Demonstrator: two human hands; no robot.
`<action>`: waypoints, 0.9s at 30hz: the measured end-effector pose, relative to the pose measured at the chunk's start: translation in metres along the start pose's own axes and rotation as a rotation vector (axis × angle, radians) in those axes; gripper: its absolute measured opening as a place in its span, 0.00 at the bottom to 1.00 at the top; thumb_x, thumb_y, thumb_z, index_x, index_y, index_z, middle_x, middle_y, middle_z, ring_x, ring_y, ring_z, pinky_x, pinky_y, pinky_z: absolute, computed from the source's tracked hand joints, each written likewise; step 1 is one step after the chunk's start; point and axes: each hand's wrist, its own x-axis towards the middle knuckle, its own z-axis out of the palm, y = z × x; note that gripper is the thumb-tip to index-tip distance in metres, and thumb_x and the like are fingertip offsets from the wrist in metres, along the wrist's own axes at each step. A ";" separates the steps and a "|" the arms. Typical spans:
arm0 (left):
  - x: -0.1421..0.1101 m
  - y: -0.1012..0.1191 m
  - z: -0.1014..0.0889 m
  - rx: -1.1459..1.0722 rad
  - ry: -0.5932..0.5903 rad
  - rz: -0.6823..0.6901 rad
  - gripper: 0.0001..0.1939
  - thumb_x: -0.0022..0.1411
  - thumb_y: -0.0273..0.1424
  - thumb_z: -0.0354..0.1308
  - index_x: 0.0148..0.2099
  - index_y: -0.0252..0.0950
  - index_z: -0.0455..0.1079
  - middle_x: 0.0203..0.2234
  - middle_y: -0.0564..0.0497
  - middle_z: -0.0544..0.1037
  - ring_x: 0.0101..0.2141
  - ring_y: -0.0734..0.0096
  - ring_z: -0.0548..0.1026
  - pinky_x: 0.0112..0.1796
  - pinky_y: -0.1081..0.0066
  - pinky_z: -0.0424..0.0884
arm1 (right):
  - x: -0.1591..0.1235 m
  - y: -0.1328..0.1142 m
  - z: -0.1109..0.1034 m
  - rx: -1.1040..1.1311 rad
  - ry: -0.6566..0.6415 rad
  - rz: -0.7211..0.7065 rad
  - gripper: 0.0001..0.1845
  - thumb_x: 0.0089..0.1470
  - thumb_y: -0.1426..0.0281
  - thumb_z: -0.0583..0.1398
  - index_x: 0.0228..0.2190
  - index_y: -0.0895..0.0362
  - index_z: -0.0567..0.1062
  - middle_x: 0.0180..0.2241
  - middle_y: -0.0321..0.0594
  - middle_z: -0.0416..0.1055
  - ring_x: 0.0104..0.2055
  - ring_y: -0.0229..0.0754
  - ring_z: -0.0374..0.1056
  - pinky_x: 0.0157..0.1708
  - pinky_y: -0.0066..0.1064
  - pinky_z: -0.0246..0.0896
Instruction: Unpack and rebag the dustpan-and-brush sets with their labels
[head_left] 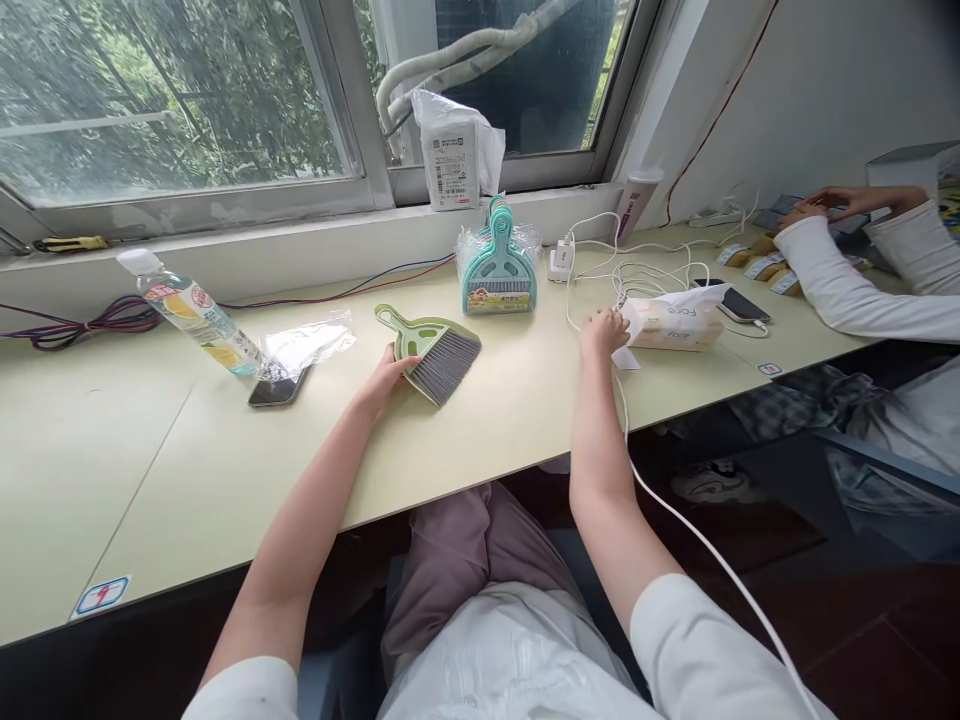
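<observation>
My left hand (388,375) grips a small green dustpan (388,318) with a grey-bristled hand brush (448,365) nested in it, tilted just over the table. Thumb on top, the other fingers are mostly hidden beneath. My right hand (602,332) is closed at the left end of a soft tissue pack (679,325), its fingers on a white tissue (626,358); the fingertips are partly hidden. Between and behind my hands, a teal dustpan-and-brush set (499,262) with a printed label stands upright, clear wrap behind it.
Left are a drink bottle (199,312), a phone (277,388) and clear plastic wrap (319,335). White cables (637,272), a charger (560,261) and another phone (735,301) lie right. A boxed package (454,160) stands on the sill. A co-worker's white sleeves (832,280) are far right.
</observation>
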 end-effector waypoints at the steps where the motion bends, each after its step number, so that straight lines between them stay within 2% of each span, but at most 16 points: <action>1: 0.000 0.000 0.000 0.012 -0.006 0.002 0.29 0.50 0.32 0.65 0.53 0.43 0.61 0.46 0.50 0.73 0.43 0.67 0.75 0.41 0.68 0.75 | 0.006 0.009 0.004 -0.045 -0.061 0.034 0.16 0.54 0.73 0.57 0.46 0.59 0.73 0.50 0.55 0.68 0.56 0.54 0.60 0.52 0.49 0.55; 3: 0.000 -0.001 0.000 0.040 -0.023 0.010 0.29 0.50 0.33 0.65 0.54 0.43 0.61 0.48 0.49 0.72 0.45 0.66 0.74 0.42 0.68 0.74 | 0.011 0.018 0.011 -0.091 -0.122 0.050 0.16 0.53 0.74 0.58 0.45 0.59 0.74 0.48 0.55 0.70 0.55 0.55 0.61 0.52 0.49 0.55; 5: 0.000 -0.002 0.000 0.054 -0.042 0.019 0.30 0.49 0.33 0.66 0.54 0.42 0.61 0.49 0.49 0.72 0.47 0.65 0.74 0.43 0.68 0.74 | 0.011 0.016 0.014 -0.107 -0.150 0.033 0.16 0.53 0.77 0.56 0.43 0.59 0.75 0.46 0.55 0.72 0.53 0.54 0.64 0.50 0.47 0.58; 10: 0.000 -0.003 -0.001 0.056 -0.037 0.030 0.32 0.48 0.34 0.66 0.56 0.41 0.62 0.49 0.48 0.72 0.48 0.62 0.73 0.44 0.66 0.73 | 0.003 0.002 0.012 -0.085 -0.123 0.000 0.16 0.51 0.82 0.55 0.40 0.64 0.78 0.41 0.60 0.73 0.46 0.54 0.71 0.40 0.40 0.64; 16: -0.003 0.001 0.002 0.065 -0.049 0.025 0.31 0.49 0.35 0.66 0.56 0.40 0.62 0.50 0.47 0.72 0.48 0.63 0.73 0.45 0.66 0.73 | -0.004 0.002 0.003 0.075 -0.072 -0.021 0.21 0.55 0.82 0.50 0.48 0.64 0.73 0.45 0.59 0.73 0.48 0.51 0.70 0.44 0.38 0.63; 18: -0.003 0.001 0.003 0.057 -0.050 0.033 0.31 0.50 0.34 0.65 0.56 0.42 0.62 0.51 0.47 0.71 0.49 0.63 0.73 0.44 0.67 0.73 | -0.012 -0.008 -0.003 0.138 -0.001 -0.118 0.22 0.58 0.81 0.47 0.49 0.63 0.72 0.46 0.57 0.72 0.51 0.48 0.69 0.47 0.37 0.61; 20: -0.003 0.001 0.003 0.035 -0.041 0.040 0.31 0.51 0.34 0.64 0.57 0.43 0.61 0.52 0.47 0.71 0.49 0.63 0.73 0.44 0.68 0.74 | -0.027 -0.026 -0.011 0.229 0.083 -0.284 0.23 0.61 0.79 0.43 0.49 0.60 0.72 0.48 0.53 0.72 0.53 0.45 0.66 0.50 0.36 0.58; 22: -0.002 0.000 0.003 0.003 -0.046 0.037 0.32 0.51 0.34 0.64 0.58 0.43 0.61 0.52 0.47 0.71 0.48 0.64 0.74 0.43 0.68 0.74 | -0.046 -0.049 -0.019 0.284 0.091 -0.383 0.22 0.64 0.74 0.41 0.50 0.57 0.71 0.48 0.50 0.72 0.53 0.45 0.66 0.51 0.37 0.56; 25: -0.003 0.003 0.002 -0.030 -0.082 0.022 0.32 0.52 0.35 0.64 0.58 0.42 0.61 0.51 0.47 0.72 0.46 0.65 0.75 0.41 0.69 0.75 | -0.077 -0.080 -0.023 0.397 0.031 -0.469 0.22 0.66 0.67 0.40 0.51 0.58 0.68 0.46 0.50 0.73 0.48 0.45 0.69 0.46 0.35 0.59; 27: -0.005 0.005 0.002 -0.027 -0.108 0.016 0.32 0.51 0.36 0.64 0.58 0.41 0.61 0.51 0.46 0.72 0.46 0.64 0.75 0.40 0.70 0.75 | -0.099 -0.094 -0.018 0.487 -0.071 -0.599 0.21 0.66 0.64 0.42 0.51 0.58 0.66 0.42 0.47 0.74 0.42 0.43 0.71 0.41 0.31 0.60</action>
